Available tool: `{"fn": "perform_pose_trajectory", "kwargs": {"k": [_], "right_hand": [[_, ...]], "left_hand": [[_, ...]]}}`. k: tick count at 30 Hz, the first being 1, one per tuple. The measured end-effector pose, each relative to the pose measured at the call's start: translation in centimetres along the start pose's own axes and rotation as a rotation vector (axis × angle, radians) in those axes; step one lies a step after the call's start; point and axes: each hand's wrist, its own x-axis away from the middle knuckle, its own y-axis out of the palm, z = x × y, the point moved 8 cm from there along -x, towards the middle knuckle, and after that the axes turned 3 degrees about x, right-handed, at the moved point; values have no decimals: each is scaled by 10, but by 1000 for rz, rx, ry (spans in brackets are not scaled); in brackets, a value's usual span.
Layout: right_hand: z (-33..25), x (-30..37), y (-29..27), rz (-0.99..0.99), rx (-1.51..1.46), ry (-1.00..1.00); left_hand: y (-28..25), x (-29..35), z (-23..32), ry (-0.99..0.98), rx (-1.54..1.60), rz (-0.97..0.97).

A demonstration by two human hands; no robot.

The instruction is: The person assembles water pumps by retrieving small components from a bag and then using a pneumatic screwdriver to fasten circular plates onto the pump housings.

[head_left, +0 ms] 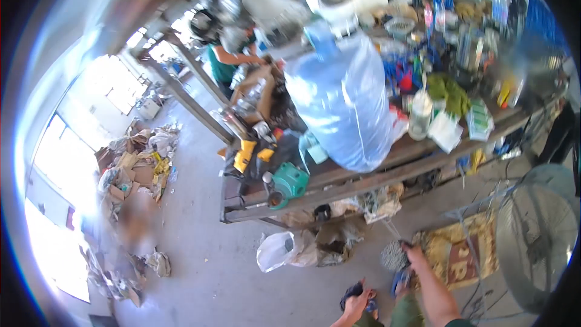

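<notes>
At the lower right, my right hand [414, 257] is closed round a dark handle [405, 244]. Thin metal rods [392, 228] run up from near it, but the tool's kind is unclear. Just beside this hand is a round grey, grainy-looking mass [393, 258] low over the floor. My left hand [357, 303], lower and further left, has a finger stretched out and nothing visible in it. It is near my dark shoe [350, 292]. Both hands are somewhat blurred.
A long workbench [363, 186] bears a large plastic-wrapped water jug [342, 103], a green metal housing [289, 181] and bottles. A large fan [538, 236] stands right, beside a printed sack [457, 251]. A white bag [275, 253] lies below the bench. Another person [225, 63] works behind.
</notes>
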Motion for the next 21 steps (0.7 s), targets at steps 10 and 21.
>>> {"fn": "perform_pose_trajectory", "kwargs": {"k": [10,21], "right_hand": [[31,112,-157,230,-174,-249],[165,572,-381,684,-666,-38]], "left_hand": [[14,103,17,107,-69,-212],[321,272,-76,100,-657,-685]]}}
